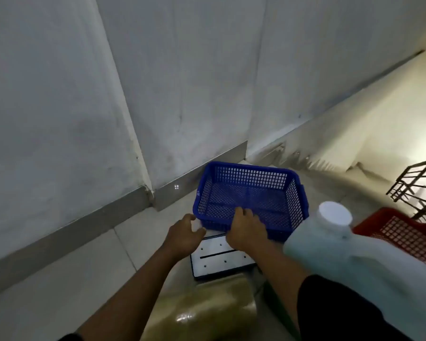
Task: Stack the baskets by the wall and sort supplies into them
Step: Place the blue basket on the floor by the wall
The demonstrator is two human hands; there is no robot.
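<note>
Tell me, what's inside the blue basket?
Nothing shows inside the blue basket; only its mesh floor. The right hand grips the near rim and covers a bit of the floor there, so that patch can't be seen.

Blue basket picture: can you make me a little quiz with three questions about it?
1. True or false: the blue plastic mesh basket has supplies inside it.
2. Which hand grips the basket's near rim? A) left hand B) right hand
3. Fill in: the cap on the big translucent plastic jug is ____.

Key: 1. False, it is empty. 2. B; the left hand is by the basket's near corner, with something small and white at its fingertips. 3. White.
</note>
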